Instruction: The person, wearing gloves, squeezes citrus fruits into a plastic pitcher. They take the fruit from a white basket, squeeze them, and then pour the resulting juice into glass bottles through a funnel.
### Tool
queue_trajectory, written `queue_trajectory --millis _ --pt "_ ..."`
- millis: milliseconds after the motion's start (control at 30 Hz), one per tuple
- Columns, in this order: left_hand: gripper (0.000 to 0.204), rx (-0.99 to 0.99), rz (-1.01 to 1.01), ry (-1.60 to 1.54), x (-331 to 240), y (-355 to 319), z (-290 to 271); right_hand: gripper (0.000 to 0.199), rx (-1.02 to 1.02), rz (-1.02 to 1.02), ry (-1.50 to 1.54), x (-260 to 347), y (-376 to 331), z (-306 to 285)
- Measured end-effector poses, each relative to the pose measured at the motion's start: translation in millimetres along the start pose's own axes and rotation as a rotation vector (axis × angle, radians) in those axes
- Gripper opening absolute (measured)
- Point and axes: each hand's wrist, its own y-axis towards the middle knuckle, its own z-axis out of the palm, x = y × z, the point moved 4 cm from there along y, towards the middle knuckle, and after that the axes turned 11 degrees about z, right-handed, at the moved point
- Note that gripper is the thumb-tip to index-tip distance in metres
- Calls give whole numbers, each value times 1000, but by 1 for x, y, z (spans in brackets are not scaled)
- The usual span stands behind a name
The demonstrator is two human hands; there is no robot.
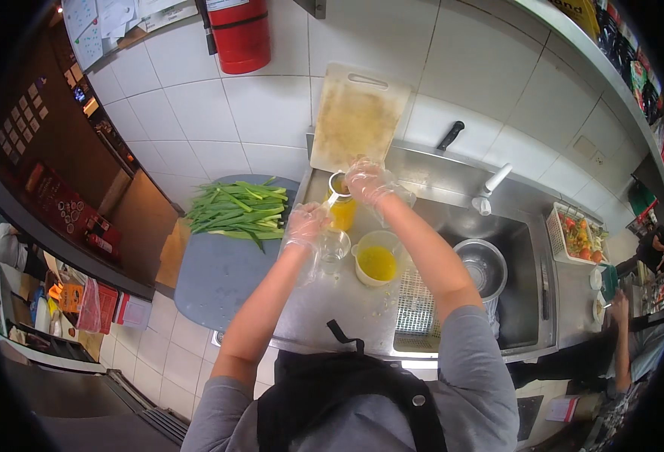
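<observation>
In a clear plastic glove, my left hand [307,224] grips the white handle of a small round strainer [337,197]. The strainer rests over the mouth of a clear container of yellow liquid [342,217]. My right hand [367,181], gloved too, is closed at the strainer's far right side; what its fingers hold is hidden. Just below sits a clear container [335,247] beside my left wrist. Between my forearms stands a whitish pitcher [378,260] with yellow liquid inside.
Long green leafy stalks [238,209] lie on a grey surface at left. A stained cutting board [358,117] leans on the tiled wall. The sink to the right holds a metal bowl [481,267] and a white perforated basket [418,309]. Another person's arm [621,339] shows at far right.
</observation>
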Motion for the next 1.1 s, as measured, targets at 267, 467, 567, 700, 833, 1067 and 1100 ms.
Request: queue_trajectory --millis 267,467,567,700,833,1067,1100 --pt "10 -43 -34 -7 -1 -2 5 44 12 -84 -10 5 -2 -1" --pt "10 -59 -28 -96 -4 -4 13 33 -54 -45 46 -13 7 12" --pt "9 -40 -6 -22 3 -3 -3 28 -126 -52 -12 3 10 6" --pt "12 -61 -20 -18 -6 -2 18 26 -111 -159 15 -24 16 33" --pt "14 -47 51 99 6 -1 -3 28 -138 -113 -21 -5 13 11" --pt "14 -26 6 40 -9 -3 17 28 -156 -96 6 -19 1 7" --pt "10 -33 -25 -12 -11 -6 14 27 -106 -113 -25 -14 -1 0"
